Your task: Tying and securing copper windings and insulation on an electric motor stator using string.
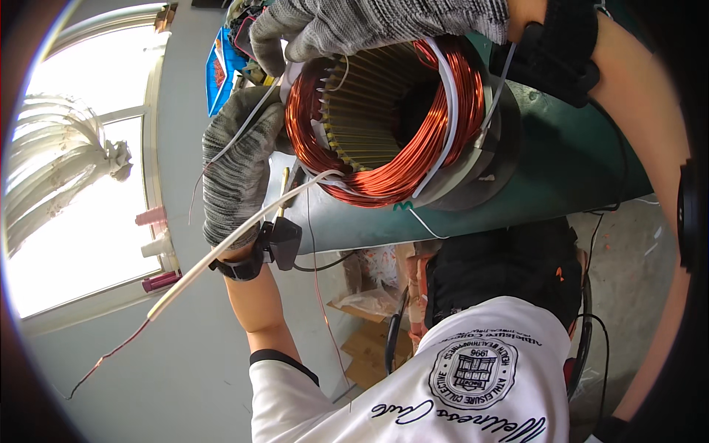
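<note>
A motor stator (377, 96) lies on its side, with orange copper windings (399, 181) ringing its open end. A white insulating strip (447, 111) runs along the windings at the right; another white insulating piece (292, 74) shows at the left edge. My right hand (384, 29), in a grey knitted glove, reaches over the top, its fingers closed at that left-edge piece. Just below, my gloved left hand (240, 159) is closed against the left side of the windings; what its fingertips grip is hidden. A white-sleeved lead wire (236, 236) sticks out toward the lower left.
The stator rests on a green surface (561, 162). A blue tray (220, 74) stands at the far left, beside a window (81, 184). Thin loose wires (317, 280) hang below the stator. Cardboard (369, 347) lies on the floor, and black cables (602, 332) run at the right.
</note>
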`<state>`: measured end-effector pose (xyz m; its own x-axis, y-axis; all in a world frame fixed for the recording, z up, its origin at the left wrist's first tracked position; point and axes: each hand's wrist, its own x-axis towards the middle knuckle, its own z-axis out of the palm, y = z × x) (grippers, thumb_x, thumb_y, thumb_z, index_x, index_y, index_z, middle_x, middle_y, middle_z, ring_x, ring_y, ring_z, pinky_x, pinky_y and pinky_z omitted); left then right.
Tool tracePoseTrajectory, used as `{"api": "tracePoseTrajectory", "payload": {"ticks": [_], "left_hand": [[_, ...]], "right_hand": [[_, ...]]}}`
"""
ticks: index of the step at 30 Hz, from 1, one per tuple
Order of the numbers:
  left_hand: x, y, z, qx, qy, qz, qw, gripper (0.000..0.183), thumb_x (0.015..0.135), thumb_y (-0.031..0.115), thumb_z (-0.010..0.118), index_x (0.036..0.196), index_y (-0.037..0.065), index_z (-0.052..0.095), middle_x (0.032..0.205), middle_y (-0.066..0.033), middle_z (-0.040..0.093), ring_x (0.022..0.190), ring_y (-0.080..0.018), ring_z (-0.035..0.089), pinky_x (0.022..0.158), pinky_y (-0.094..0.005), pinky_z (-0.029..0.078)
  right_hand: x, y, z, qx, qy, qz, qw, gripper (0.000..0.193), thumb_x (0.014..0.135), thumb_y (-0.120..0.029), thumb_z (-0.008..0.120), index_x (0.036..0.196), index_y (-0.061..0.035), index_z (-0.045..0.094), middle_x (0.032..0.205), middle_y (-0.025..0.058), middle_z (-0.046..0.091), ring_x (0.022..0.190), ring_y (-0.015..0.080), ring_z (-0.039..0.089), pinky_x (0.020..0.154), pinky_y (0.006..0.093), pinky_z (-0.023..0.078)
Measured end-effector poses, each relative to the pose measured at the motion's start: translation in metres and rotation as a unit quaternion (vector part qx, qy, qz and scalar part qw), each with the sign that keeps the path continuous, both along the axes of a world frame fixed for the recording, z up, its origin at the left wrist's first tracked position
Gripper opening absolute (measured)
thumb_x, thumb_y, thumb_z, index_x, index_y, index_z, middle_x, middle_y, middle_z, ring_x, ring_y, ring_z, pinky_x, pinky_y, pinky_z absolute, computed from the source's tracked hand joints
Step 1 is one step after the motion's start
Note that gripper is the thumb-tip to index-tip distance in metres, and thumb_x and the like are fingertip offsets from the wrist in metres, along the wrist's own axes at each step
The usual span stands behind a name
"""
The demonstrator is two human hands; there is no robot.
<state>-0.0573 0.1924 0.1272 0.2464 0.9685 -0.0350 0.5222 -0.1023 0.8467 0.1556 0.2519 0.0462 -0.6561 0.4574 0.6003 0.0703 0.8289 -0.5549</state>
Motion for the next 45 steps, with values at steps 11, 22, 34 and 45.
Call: {"api": "tracePoseTrajectory", "payload": {"ticks": [11, 22, 34, 45], "left_hand": [[-0.024, 0.009, -0.005, 0.272, 0.285, -0.142, 0.908, 0.029, 0.090, 0.007, 0.051, 0.118, 0.004, 0.053, 0.118, -0.0090, 0.054, 0.106, -0.0181, 0.053, 0.089, -0.0279, 0.044], [-0.024, -0.002, -0.023, 0.304, 0.309, -0.172, 0.885, 0.033, 0.087, 0.010, 0.056, 0.118, -0.001, 0.053, 0.118, -0.0094, 0.056, 0.104, -0.0169, 0.056, 0.087, -0.0269, 0.046], [-0.027, 0.017, -0.028, 0.150, 0.108, -0.084, 0.979, 0.031, 0.088, 0.009, 0.055, 0.118, 0.003, 0.053, 0.112, -0.0106, 0.058, 0.095, -0.0169, 0.058, 0.083, -0.0273, 0.048], [-0.015, -0.001, -0.026, 0.116, 0.123, -0.064, 0.983, 0.036, 0.090, 0.007, 0.050, 0.126, 0.003, 0.048, 0.123, -0.0113, 0.052, 0.111, -0.0201, 0.051, 0.096, -0.0312, 0.040]], "right_hand": [[-0.008, -0.004, -0.005, -0.026, 0.026, 0.015, 0.999, 0.023, 0.088, -0.015, 0.050, 0.107, -0.0036, 0.054, 0.088, 0.0142, 0.059, 0.079, 0.0232, 0.058, 0.074, 0.0298, 0.045], [-0.010, -0.003, -0.015, -0.058, 0.025, 0.008, 0.998, 0.023, 0.088, -0.015, 0.050, 0.107, -0.0035, 0.054, 0.089, 0.0140, 0.060, 0.080, 0.0231, 0.059, 0.074, 0.0297, 0.046], [-0.011, -0.007, -0.019, -0.080, 0.036, 0.004, 0.996, 0.023, 0.088, -0.015, 0.049, 0.107, -0.0034, 0.055, 0.090, 0.0138, 0.060, 0.081, 0.0230, 0.059, 0.075, 0.0296, 0.046], [-0.009, -0.008, -0.025, -0.104, 0.049, -0.005, 0.993, 0.022, 0.089, -0.015, 0.049, 0.107, -0.0033, 0.055, 0.090, 0.0135, 0.060, 0.081, 0.0230, 0.059, 0.076, 0.0295, 0.046]]}}
